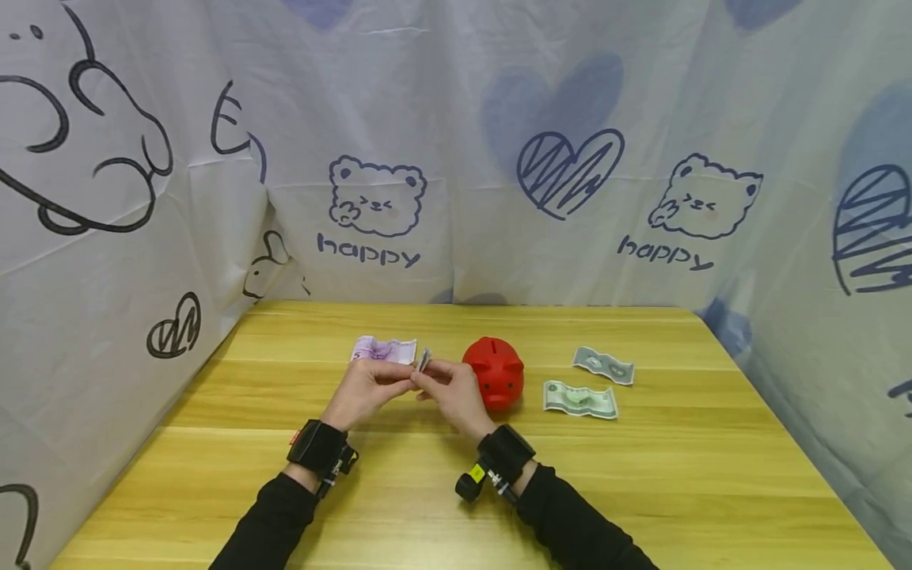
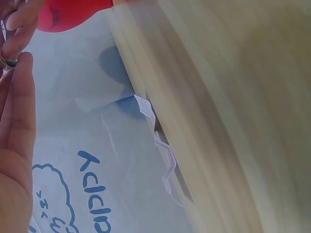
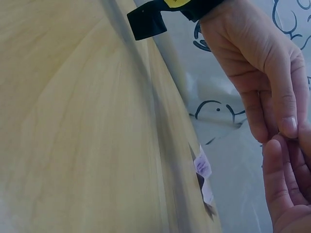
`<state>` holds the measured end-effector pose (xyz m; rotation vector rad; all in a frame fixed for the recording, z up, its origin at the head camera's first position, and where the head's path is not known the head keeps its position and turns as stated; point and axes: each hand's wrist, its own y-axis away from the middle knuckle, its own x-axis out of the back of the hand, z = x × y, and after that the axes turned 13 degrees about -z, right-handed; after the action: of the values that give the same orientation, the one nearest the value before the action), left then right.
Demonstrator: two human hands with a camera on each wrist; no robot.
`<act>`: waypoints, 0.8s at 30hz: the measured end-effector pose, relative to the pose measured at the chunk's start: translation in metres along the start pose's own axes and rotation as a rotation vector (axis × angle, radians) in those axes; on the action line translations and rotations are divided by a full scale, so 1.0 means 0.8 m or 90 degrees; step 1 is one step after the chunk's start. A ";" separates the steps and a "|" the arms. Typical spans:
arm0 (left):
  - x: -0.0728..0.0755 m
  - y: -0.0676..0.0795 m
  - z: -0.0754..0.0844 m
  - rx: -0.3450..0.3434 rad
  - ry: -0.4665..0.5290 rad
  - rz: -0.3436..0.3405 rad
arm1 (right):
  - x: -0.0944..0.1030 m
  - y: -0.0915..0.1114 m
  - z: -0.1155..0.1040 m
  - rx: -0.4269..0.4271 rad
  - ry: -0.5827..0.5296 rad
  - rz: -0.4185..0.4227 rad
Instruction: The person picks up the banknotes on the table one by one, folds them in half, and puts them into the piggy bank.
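A small folded banknote stands upright between my fingertips, left of the red piggy bank. My left hand pinches it from the left with thumb and fingers. From the other side, my right hand pinches it too, and the fingertips of both hands meet there. In the left wrist view, a narrow curled edge of the folded banknote shows between the fingers. The right wrist view mostly hides the note behind the fingers. Just behind my left hand lies a creased purple banknote.
To the right of the piggy bank, a green banknote and a grey-green banknote lie creased on the wooden table. A patterned cloth hangs behind the table and along its sides. Black camera straps circle both wrists.
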<state>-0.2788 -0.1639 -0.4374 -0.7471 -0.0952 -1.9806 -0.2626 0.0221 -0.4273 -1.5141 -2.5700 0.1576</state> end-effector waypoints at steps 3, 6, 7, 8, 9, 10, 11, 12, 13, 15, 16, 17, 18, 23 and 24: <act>0.000 -0.001 0.000 0.003 -0.002 0.004 | 0.000 0.001 0.000 0.008 0.024 0.010; -0.001 -0.001 -0.001 0.006 -0.015 0.013 | 0.000 0.002 -0.001 0.015 0.044 0.017; -0.001 -0.001 0.000 0.009 -0.016 0.016 | 0.000 0.002 -0.001 0.018 0.048 0.017; -0.001 -0.002 0.000 0.010 -0.017 0.017 | 0.000 0.003 -0.001 0.020 0.055 0.018; -0.001 -0.001 0.000 0.011 -0.016 0.018 | 0.000 0.003 -0.002 0.023 0.061 0.019; -0.002 -0.001 0.000 0.013 -0.014 0.018 | 0.000 0.003 -0.002 0.024 0.067 0.019; -0.002 -0.001 0.001 0.013 -0.008 0.017 | 0.000 0.004 -0.002 0.027 0.070 0.019; -0.002 -0.001 0.001 0.017 -0.003 0.016 | 0.000 0.004 -0.003 0.028 0.074 0.018; -0.002 -0.001 0.001 0.018 -0.001 0.015 | 0.000 0.004 -0.003 0.028 0.074 0.017; -0.002 -0.001 0.001 0.023 0.005 0.015 | 0.001 0.004 -0.003 0.028 0.073 0.013; -0.002 -0.001 0.001 0.026 0.007 0.016 | 0.001 0.004 -0.003 0.028 0.070 0.011; -0.002 -0.001 0.001 0.028 0.008 0.016 | 0.001 0.003 -0.003 0.027 0.066 0.007; -0.002 -0.001 0.002 0.030 0.008 0.017 | 0.001 0.003 -0.002 0.027 0.063 0.003; -0.002 -0.001 0.002 0.033 0.011 0.015 | 0.003 0.001 0.000 0.029 0.060 -0.002; -0.002 -0.002 0.002 0.032 0.012 0.015 | 0.003 0.001 0.000 0.029 0.064 0.000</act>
<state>-0.2786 -0.1617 -0.4364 -0.6947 -0.1234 -1.9547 -0.2630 0.0248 -0.4270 -1.4667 -2.4706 0.1357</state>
